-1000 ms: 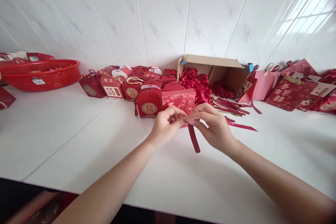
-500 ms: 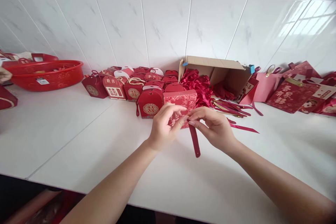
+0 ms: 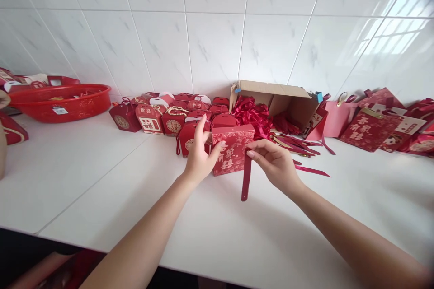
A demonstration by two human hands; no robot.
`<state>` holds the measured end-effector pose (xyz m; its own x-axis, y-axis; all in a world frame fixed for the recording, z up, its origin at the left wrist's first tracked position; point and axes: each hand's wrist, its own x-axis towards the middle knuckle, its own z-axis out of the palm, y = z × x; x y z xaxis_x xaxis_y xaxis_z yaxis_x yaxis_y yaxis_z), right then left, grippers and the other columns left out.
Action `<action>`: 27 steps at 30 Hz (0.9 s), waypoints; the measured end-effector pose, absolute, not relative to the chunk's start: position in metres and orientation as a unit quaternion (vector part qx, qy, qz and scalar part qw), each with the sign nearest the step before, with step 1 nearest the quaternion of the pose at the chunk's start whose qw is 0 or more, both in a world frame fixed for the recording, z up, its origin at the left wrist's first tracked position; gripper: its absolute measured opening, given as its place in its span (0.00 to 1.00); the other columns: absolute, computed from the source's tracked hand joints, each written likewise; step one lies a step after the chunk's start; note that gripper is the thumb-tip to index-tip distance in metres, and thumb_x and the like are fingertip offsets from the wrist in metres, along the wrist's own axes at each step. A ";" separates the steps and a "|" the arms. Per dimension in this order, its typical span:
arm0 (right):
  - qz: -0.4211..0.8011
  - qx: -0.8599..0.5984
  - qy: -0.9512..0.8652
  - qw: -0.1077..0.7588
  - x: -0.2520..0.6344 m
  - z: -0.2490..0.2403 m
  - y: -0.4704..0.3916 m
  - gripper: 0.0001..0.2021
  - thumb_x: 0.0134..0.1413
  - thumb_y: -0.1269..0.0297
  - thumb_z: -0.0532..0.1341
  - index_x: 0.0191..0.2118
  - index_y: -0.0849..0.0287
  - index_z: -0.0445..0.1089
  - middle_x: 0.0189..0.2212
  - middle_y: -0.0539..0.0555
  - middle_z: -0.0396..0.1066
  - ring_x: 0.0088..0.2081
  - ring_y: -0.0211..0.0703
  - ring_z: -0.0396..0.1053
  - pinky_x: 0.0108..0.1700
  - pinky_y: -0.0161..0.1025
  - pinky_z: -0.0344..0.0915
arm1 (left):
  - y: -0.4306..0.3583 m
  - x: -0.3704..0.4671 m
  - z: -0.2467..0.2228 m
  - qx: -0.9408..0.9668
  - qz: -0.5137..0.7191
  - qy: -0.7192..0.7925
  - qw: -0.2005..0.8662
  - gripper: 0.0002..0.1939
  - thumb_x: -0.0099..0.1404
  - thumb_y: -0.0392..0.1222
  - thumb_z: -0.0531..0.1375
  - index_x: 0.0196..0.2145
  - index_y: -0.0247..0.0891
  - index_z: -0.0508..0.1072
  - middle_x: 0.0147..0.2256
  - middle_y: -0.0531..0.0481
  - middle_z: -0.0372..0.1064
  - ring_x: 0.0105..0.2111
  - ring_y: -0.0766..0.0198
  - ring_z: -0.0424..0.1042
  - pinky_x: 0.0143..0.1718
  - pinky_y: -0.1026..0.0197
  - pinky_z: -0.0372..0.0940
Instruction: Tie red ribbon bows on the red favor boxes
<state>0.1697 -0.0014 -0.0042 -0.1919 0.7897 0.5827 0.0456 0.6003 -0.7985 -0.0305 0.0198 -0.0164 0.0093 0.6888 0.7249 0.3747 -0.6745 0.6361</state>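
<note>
A red gift box (image 3: pixel 233 151) with pale floral print and characters stands upright before me on the white counter. My left hand (image 3: pixel 199 153) is at its left side, thumb against the front and some fingers behind the edge, index finger pointing up. In my right hand (image 3: pixel 273 158), a dark red strap (image 3: pixel 247 176) is pinched near its upper end. The strap hangs down in front of the box's right edge, with a small hole at its lower tip.
Several red boxes (image 3: pixel 152 119) are grouped along the wall. A cardboard box (image 3: pixel 271 86) lies behind red ribbons (image 3: pixel 252 115) and loose straps (image 3: pixel 294 141). Gift bags (image 3: pixel 366 128) stand at right. At left are a red basin (image 3: pixel 64 104) and part of another person's arm (image 3: pixel 2 144).
My left hand has moved from the strap to the gift box's left side. My right hand still pinches the strap, which hangs at a different angle. The view has tilted slightly up.
</note>
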 end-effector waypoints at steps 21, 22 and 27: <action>0.268 -0.301 -0.690 0.601 0.162 -0.017 0.002 0.01 0.50 0.63 0.66 0.30 0.49 0.77 0.55 0.54 0.58 0.61 0.52 0.53 0.61 0.51 0.53 | -0.003 -0.015 -0.007 0.694 0.566 0.326 0.304 0.07 0.63 0.40 0.58 0.39 0.38 0.72 0.43 0.46 0.73 0.46 0.58 0.71 0.49 0.57 0.64; 0.271 -0.303 -0.684 0.605 0.162 -0.017 0.001 0.01 0.50 0.63 0.66 0.30 0.49 0.77 0.55 0.54 0.58 0.61 0.52 0.53 0.61 0.51 0.53 | -0.004 -0.014 -0.007 0.693 0.564 0.314 0.320 0.07 0.63 0.40 0.58 0.39 0.38 0.71 0.45 0.45 0.72 0.48 0.58 0.71 0.51 0.57 0.63; 0.284 -0.302 -0.672 0.613 0.161 -0.016 0.000 0.02 0.51 0.62 0.66 0.31 0.48 0.78 0.55 0.53 0.59 0.59 0.51 0.57 0.61 0.51 0.53 | -0.007 -0.012 -0.007 0.677 0.554 0.293 0.386 0.08 0.64 0.42 0.58 0.40 0.38 0.70 0.43 0.46 0.74 0.45 0.58 0.72 0.48 0.56 0.65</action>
<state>0.1612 -0.0005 -0.0156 -0.0653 0.7546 0.6529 0.0572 0.6561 -0.7525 -0.0115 -0.0072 -0.0075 0.2155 0.8241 0.5238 -0.0301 -0.5305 0.8471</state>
